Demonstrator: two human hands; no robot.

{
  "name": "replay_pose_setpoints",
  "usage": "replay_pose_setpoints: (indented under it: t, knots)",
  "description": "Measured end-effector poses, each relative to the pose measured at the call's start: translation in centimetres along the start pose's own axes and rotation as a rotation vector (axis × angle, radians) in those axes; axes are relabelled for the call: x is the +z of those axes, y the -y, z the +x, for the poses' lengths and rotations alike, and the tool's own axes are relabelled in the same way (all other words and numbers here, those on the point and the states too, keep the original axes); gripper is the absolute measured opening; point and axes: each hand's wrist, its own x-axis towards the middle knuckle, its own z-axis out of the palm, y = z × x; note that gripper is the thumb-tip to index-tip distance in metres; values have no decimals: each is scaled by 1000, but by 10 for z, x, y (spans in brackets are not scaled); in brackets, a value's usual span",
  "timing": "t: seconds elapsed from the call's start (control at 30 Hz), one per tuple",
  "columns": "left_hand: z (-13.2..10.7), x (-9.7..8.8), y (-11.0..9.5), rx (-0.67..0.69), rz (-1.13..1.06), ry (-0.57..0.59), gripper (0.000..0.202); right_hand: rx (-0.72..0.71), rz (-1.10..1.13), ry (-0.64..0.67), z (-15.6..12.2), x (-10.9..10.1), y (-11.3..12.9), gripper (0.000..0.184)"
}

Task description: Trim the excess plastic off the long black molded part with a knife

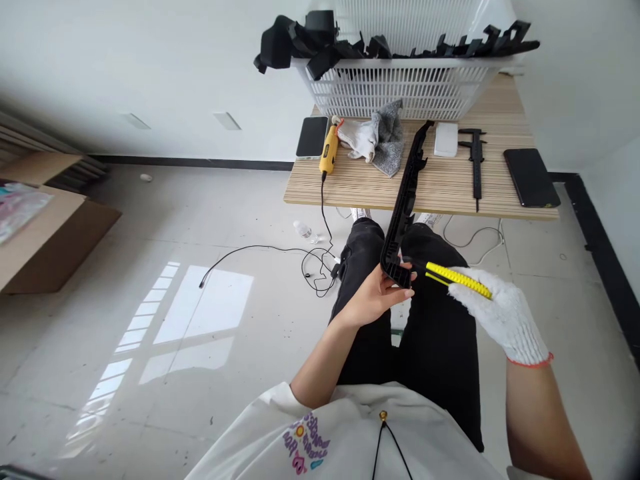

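Note:
My left hand (376, 293), bare, grips the near end of a long black plastic part (406, 193). The part slants up from my lap so that its far end rests on the wooden table (360, 187). My right hand (503, 313) wears a white knit glove and is closed round a yellow utility knife (456, 278). The knife's tip points left at the near end of the black part, right by my left fingers. I sit with black trousers under both hands.
The table carries a white basket (400, 90) of black plastic parts, a yellow corded tool (329, 150), a glove and grey cloth (375, 137), two phones (312, 137) (531, 177), a white box (446, 139) and black calipers (477, 160). Cardboard boxes (45, 227) stand left; a cable (280, 257) lies on the floor.

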Motion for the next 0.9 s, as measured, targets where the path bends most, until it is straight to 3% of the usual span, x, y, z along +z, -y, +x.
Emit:
replay_pose_setpoints:
  t: [0.17,0.27,0.4,0.53,0.67,0.8,0.9]
  knots:
    - [-3,5,-3,72,48,-40,48,69,109,72,-11,4,-1,45]
    - [-3,8,-1,105,52,-71,44,107,236,-43,-16,15,-4,46]
    - [-3,8,2,126,33,-101,40,137,406,43,-16,27,-12,49]
    - [-5,3,3,123,0,-54,48,121,438,-127,-13,28,-16,47]
    - [-6,-1,4,122,-83,6,47,82,363,-46,-14,20,-14,45]
    - [0,-1,5,65,-268,-60,56,84,386,-202,-16,14,-11,40]
    - [4,-1,5,35,-336,-104,51,45,405,-42,-16,13,-11,43]
